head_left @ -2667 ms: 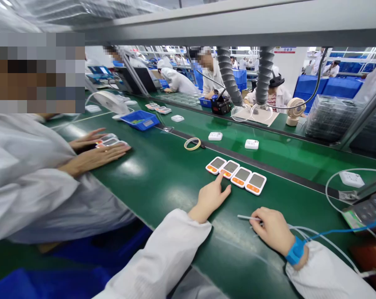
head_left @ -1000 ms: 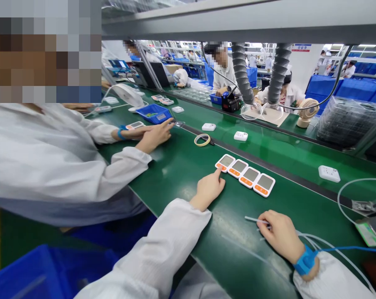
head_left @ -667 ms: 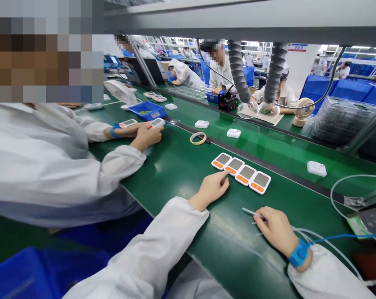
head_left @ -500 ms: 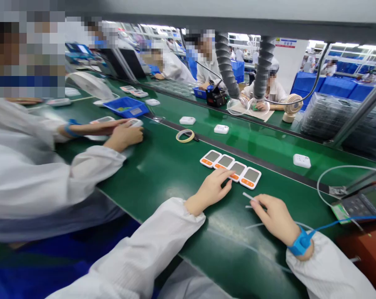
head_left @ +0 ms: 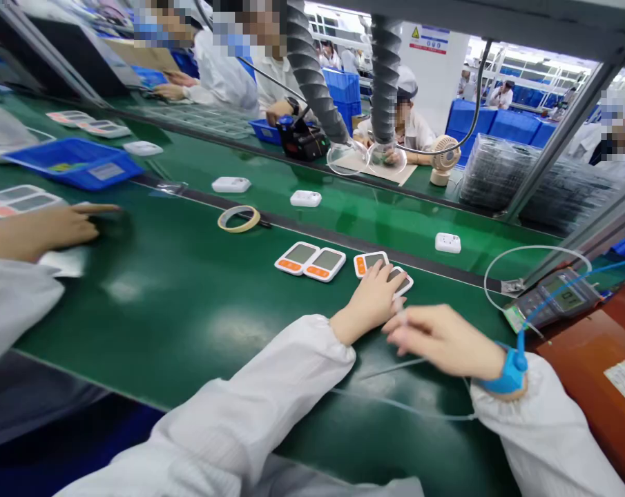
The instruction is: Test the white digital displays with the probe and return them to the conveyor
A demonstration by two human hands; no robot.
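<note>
My left hand [head_left: 367,304] lies with its fingers spread over a white device with an orange button strip and grey screen [head_left: 374,261]. Its fingertips also rest on a second one of the same kind [head_left: 402,283], partly covered. Just right of it, my right hand [head_left: 441,337], with a blue wrist strap [head_left: 509,373], pinches a thin whitish tube [head_left: 399,304], blurred by motion. Two more such devices [head_left: 296,258] [head_left: 325,264] lie side by side to the left, apart from the pair under my hand.
A tape roll [head_left: 239,219] lies by the dark strip. White units [head_left: 306,199] sit on the green belt [head_left: 353,200]. A handheld meter [head_left: 561,293] with tubing stands right, by an orange-brown box [head_left: 586,373]. A co-worker's hand [head_left: 58,228] and a blue tray [head_left: 79,162] are left.
My left hand has slid two devices rightward, away from the other two, and they now sit turned. My right hand with the tube has come in close to them. The view has swung right.
</note>
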